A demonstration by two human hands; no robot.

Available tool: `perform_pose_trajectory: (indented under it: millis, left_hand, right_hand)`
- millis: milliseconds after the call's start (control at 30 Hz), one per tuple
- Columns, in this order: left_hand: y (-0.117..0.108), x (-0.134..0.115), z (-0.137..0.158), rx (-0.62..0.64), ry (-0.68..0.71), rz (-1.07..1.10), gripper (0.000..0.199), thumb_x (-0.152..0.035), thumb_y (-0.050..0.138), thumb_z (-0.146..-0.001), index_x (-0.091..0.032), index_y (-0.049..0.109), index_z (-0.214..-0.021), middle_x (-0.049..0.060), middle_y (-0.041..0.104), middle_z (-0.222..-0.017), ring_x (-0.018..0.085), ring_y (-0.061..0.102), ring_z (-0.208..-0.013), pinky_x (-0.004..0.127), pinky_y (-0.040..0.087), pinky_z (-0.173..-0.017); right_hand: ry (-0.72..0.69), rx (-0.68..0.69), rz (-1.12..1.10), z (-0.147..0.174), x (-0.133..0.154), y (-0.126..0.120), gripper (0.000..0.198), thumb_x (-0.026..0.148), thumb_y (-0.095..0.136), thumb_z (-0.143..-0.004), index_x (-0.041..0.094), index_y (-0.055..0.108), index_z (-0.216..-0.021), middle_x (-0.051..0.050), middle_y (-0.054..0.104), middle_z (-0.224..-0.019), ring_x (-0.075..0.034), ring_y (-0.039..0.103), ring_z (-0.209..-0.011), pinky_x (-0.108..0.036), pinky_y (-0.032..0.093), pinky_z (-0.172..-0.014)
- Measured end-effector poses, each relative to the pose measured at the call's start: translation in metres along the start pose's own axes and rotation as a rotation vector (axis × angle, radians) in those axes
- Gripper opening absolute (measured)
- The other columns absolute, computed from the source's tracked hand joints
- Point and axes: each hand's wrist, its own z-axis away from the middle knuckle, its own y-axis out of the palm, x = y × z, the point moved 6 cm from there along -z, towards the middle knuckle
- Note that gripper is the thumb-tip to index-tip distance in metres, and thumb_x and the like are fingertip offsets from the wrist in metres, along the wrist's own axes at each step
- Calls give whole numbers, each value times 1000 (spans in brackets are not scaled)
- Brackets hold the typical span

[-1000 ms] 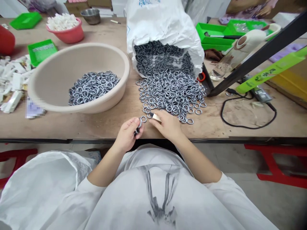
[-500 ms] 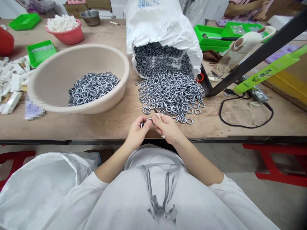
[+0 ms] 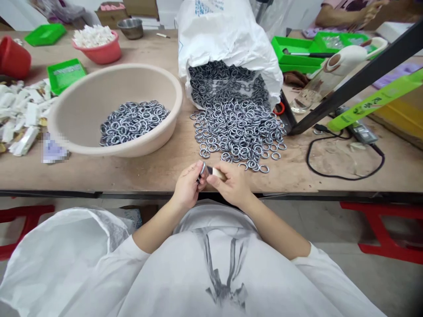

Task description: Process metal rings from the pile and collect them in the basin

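Just in front of the table's edge, my left hand (image 3: 186, 187) is closed on grey rings (image 3: 202, 168); how many is hidden by the fingers. My right hand (image 3: 234, 186) grips a small knife (image 3: 218, 174) by its pale handle. Its short dark blade points left, close to the held ring; whether it touches cannot be made out. Beyond both hands, a heap of loose grey rings (image 3: 239, 127) spills from a white sack (image 3: 224, 35) lying on its side. To the left, a beige basin (image 3: 74, 112) contains more such rings.
White pieces (image 3: 31, 114) lie at far left near a green tray (image 3: 66, 75) and a pink bowl (image 3: 105, 55). A black bar (image 3: 350, 77) slants up at right, beside a clear bottle (image 3: 307, 94) and a black cable (image 3: 343, 178). Another person's arm (image 3: 343, 17) shows at far right.
My right hand has turned the knife from upright and slanted to nearly level, its blade towards my left hand. The ring in my left hand is tipped more upright. The view has shifted slightly.
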Motion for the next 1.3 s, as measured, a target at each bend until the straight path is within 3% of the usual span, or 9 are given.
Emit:
perform_pose_trajectory:
  millis: [200,600,733,900,967,1033,1133,1233,1300]
  left_hand:
    - [2,1,1,-42,-29,29,48,-53,79,-68,-17,48,-64,-8,38,-49,3,29,-40,17,23,-39]
    - [2,5,2,-40,-55,35,47,-51,79,-69,-17,47,-66,-9,37,-51,3,28,-41,17,22,-40]
    - [1,8,2,-27,-88,44,45,-48,78,-71,-18,45,-66,-9,38,-49,3,27,-40,17,20,-40]
    - [-9,2,9,62,-92,21,48,-51,76,-74,-17,44,-61,-7,38,-49,3,30,-40,17,21,-39]
    - [-24,-9,9,3,-48,37,48,-50,79,-72,-17,45,-62,-7,39,-51,3,32,-40,16,23,-38]
    - [-42,-23,9,-104,26,36,46,-49,81,-70,-16,48,-65,-7,44,-55,3,35,-40,16,25,-39]
    - [-62,-42,7,-222,135,-26,41,-47,81,-70,-15,56,-69,-4,54,-61,3,42,-43,16,29,-40]
    - [-68,-47,7,-265,177,-104,36,-45,82,-69,-14,65,-75,-1,60,-65,4,45,-45,16,29,-40]
    - [-66,-43,5,-253,180,-172,35,-43,81,-70,-16,72,-90,-1,62,-65,4,45,-46,16,30,-42]
  right_hand:
    - [-146,39,283,9,13,6,42,53,47,-98,19,62,-78,-1,56,-66,-13,46,-61,-26,32,-59]
    - [-175,17,304,9,13,7,45,52,48,-98,19,56,-69,0,53,-62,-11,43,-56,-27,29,-58]
    - [-71,50,256,7,3,10,44,51,48,-97,19,54,-67,1,53,-62,-11,43,-55,-26,28,-58]
    - [266,-64,364,-8,-27,-9,46,54,42,-98,20,58,-71,2,53,-58,-13,48,-57,-26,28,-58]
    - [289,-10,488,-15,-30,-7,41,54,46,-97,20,63,-79,0,61,-66,-16,54,-63,-27,29,-60]
    - [201,146,584,-20,-24,9,33,51,53,-95,21,67,-94,-4,69,-86,-19,61,-77,-28,32,-62]
    - [126,324,688,-22,-19,33,25,41,57,-95,21,68,-104,-8,70,-106,-23,63,-92,-30,36,-66]
    - [170,334,718,-25,-21,35,20,31,53,-96,20,68,-102,-10,68,-106,-24,63,-92,-31,38,-68]
    - [181,270,633,-26,-23,27,18,29,52,-96,20,66,-103,-9,67,-106,-23,62,-92,-31,40,-71]
